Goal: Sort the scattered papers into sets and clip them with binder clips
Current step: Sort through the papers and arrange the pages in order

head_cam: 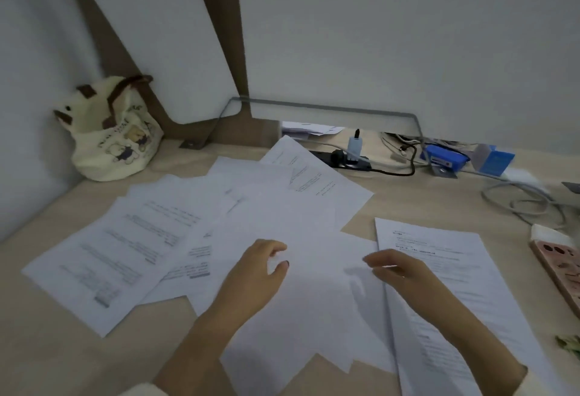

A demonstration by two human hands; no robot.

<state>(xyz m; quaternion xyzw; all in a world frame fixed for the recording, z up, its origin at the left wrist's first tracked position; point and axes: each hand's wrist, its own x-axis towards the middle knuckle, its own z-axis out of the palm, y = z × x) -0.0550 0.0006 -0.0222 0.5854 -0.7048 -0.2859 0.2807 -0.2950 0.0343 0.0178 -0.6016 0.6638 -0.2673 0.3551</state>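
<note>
The scattered papers (150, 248) lie fanned and overlapping across the middle of the tabletop (47, 317), most printed side up, with a blank sheet (301, 308) uppermost near the front edge. Just to their right lies a separate printed set (455, 273), its left edge over the blank sheets. The left hand (262, 270) sits on the blank sheet with fingers curved toward the thumb. Its grip seems to close on a bit of paper, but blur leaves that unsure. The right hand (400, 271) rests at the left edge of the printed set, its grip slack, fingers loosely extended and holding nothing. A cream tote bag (116, 141) stands in the far left corner. Along the back wall lie a black power strip (342, 160), a blue box (445, 159) and grey cables (530, 204). A pink patterned object (561, 267) shows at the right edge.
</note>
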